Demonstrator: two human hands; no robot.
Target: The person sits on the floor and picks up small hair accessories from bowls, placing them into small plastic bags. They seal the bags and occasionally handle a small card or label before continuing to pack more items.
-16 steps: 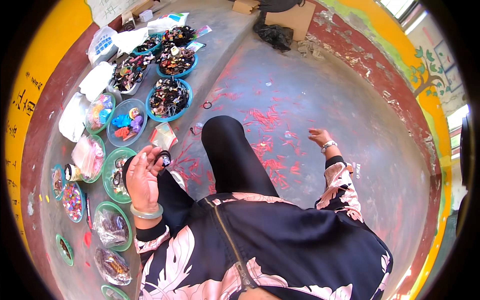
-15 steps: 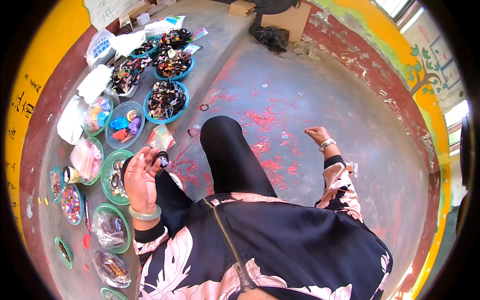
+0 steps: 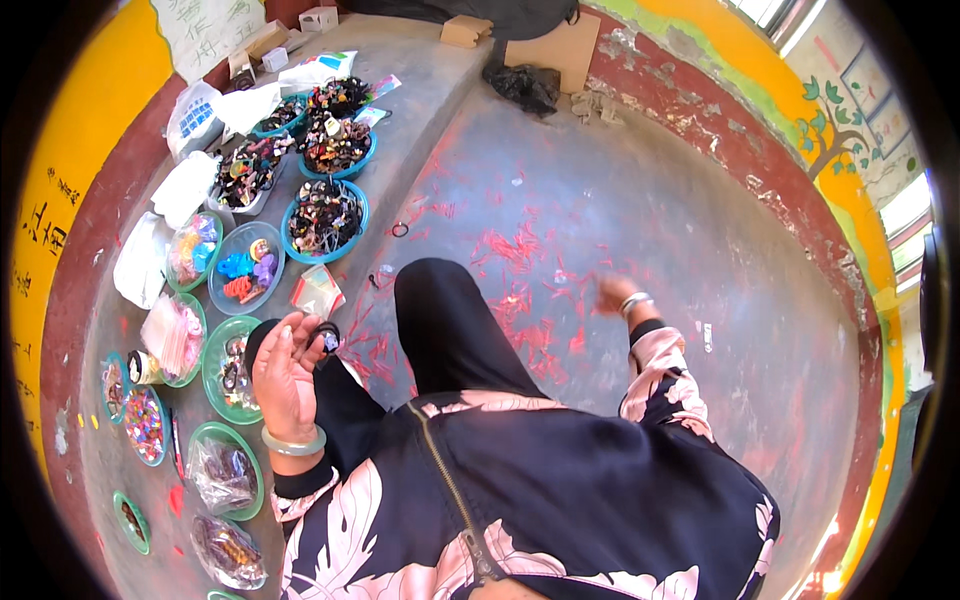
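Note:
My left hand (image 3: 287,378), with a pale bangle at its wrist, is raised above my left knee. Between its thumb and fingers it pinches a black hair tie (image 3: 328,335) with a small pale ornament. Off to the right, apart from it, hangs my right hand (image 3: 612,296) over the floor. Motion smears its fingers, so I cannot make out anything in them. Just beyond the left hand lies a small white-and-red card box (image 3: 318,292). Left of that hand a green bowl (image 3: 213,372) holds small loose pieces, partly covered by the hand.
Blue basins (image 3: 366,226) full of dark hair ties stand on a raised ledge (image 3: 400,90) at the far left. Nearer are a clear bowl (image 3: 275,290) of coloured pieces and a green tray (image 3: 258,497) with a bagged dark bundle. Red scraps (image 3: 515,250) litter the floor.
My right hand has moved left and nearer to me, and is now blurred. The left hand still holds the hair tie, a little lower in the view.

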